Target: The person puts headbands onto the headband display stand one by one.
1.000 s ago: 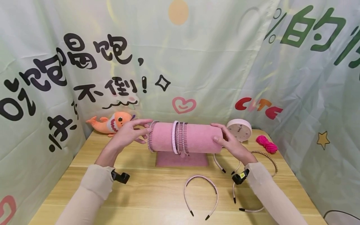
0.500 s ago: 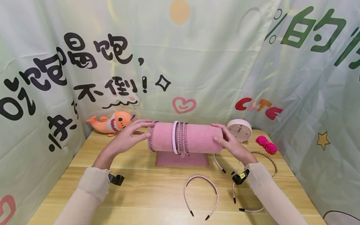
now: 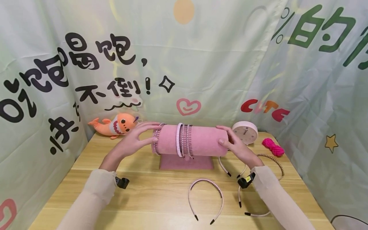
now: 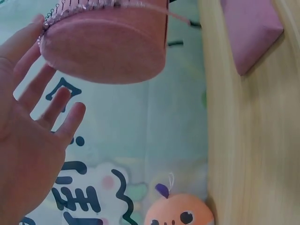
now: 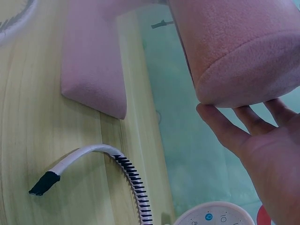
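A pink plush roll (image 3: 207, 140) lies level on its pink foot (image 3: 187, 163), forming a headband stand. At its left end sits a sparkly toothed headband (image 3: 156, 143). My left hand (image 3: 130, 139) touches that headband with nearly straight fingers on top and the thumb in front; in the left wrist view the lower fingers are spread in the air beside the roll's end. My right hand (image 3: 238, 148) holds the roll's right end, thumb in front and fingers over the top. Around the roll's middle are a white braided headband (image 3: 179, 140) and toothed headbands (image 3: 188, 140) side by side.
A thin headband (image 3: 204, 180) lies on the wooden table (image 3: 149, 204) in front. More headbands (image 3: 276, 160) lie by my right forearm. Behind are an orange shark plush (image 3: 115, 126), a round clock (image 3: 245, 131) and pink yarn (image 3: 272, 147). Printed curtains surround the table.
My left hand has moved right, its fingers now against the left headband. That headband has slid slightly inward, baring a strip of the roll's left edge. My right hand has stayed in place.
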`<state>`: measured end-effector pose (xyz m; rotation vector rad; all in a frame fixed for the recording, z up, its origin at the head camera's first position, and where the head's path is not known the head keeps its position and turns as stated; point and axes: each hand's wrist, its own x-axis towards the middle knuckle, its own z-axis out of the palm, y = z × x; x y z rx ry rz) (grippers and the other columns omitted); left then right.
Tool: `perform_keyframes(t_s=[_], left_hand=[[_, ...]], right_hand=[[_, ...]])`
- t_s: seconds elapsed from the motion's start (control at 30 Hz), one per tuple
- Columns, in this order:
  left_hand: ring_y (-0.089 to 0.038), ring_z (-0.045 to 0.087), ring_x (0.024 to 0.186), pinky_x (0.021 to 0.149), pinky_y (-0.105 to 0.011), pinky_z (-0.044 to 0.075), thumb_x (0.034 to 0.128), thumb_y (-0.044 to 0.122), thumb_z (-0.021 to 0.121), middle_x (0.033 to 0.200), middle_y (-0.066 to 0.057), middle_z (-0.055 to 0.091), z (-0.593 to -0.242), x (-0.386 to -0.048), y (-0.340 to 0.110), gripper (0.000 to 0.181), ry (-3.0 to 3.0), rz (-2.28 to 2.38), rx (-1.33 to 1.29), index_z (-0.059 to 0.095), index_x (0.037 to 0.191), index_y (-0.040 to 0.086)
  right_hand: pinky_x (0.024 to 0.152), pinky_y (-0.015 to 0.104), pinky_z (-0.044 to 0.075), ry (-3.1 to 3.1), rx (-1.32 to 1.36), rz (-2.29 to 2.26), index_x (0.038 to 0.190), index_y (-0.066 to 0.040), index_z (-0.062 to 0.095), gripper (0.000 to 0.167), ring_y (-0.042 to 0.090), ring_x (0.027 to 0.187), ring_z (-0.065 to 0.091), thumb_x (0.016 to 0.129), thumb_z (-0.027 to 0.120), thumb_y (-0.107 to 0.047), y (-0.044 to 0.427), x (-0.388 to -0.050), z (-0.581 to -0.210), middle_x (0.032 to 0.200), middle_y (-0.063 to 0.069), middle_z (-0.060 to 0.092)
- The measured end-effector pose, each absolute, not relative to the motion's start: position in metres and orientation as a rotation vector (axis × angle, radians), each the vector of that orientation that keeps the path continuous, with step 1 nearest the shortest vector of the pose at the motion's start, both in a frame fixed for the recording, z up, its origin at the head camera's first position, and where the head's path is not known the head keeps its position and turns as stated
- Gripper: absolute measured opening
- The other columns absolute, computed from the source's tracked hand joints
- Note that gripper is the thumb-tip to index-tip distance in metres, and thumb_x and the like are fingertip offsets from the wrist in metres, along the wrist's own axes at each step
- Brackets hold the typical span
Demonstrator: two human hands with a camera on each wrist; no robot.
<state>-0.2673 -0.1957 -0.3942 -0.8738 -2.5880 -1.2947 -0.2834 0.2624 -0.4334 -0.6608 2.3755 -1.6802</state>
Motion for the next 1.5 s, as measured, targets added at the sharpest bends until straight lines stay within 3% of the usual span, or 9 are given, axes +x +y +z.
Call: perform_keyframes(t_s=[0.2,0.4,0.9,1.5], left_hand=[[-0.032,0.039,0.156,0.133,-0.069,0.017,0.1000,0.028,0.081,0.160,-0.005,0.059,-0.395,-0.270,-0.178,0.047,-2.565,-1.237,-0.878,0.070,0.145,0.022],[-0.030,0.041,0.154,0.129,-0.066,0.028,0.0997,0.034,0.082,0.155,-0.001,0.063,-0.398,-0.272,-0.159,0.046,-2.546,-1.164,-0.853,0.071,0.143,0.024],[-0.030,0.045,0.152,0.125,-0.066,0.032,0.1010,0.044,0.078,0.157,0.001,0.063,-0.395,-0.276,-0.137,0.049,-2.592,-0.954,-0.828,0.068,0.147,0.030],[-0.028,0.049,0.150,0.128,-0.062,0.035,0.1081,0.033,0.070,0.156,-0.003,0.062,-0.402,-0.271,-0.158,0.039,-2.476,-1.169,-0.785,0.070,0.145,0.021]], right_hand=[[0.100,0.029,0.058,2.380,-0.666,-1.685,0.167,-0.024,0.034,0.057,0.034,0.141,0.050,0.115,0.056,-0.026,0.264,-0.284,-0.435,0.168,0.019,0.037],[0.100,0.029,0.058,2.370,-0.666,-1.691,0.167,-0.024,0.034,0.057,0.036,0.142,0.049,0.115,0.056,-0.026,0.264,-0.284,-0.436,0.168,0.020,0.037],[0.100,0.029,0.058,2.381,-0.675,-1.686,0.167,-0.023,0.035,0.057,0.036,0.142,0.049,0.114,0.057,-0.025,0.262,-0.284,-0.434,0.168,0.020,0.038],[0.100,0.028,0.058,2.384,-0.677,-1.685,0.167,-0.022,0.034,0.057,0.036,0.141,0.049,0.114,0.057,-0.024,0.262,-0.283,-0.433,0.167,0.020,0.039]])
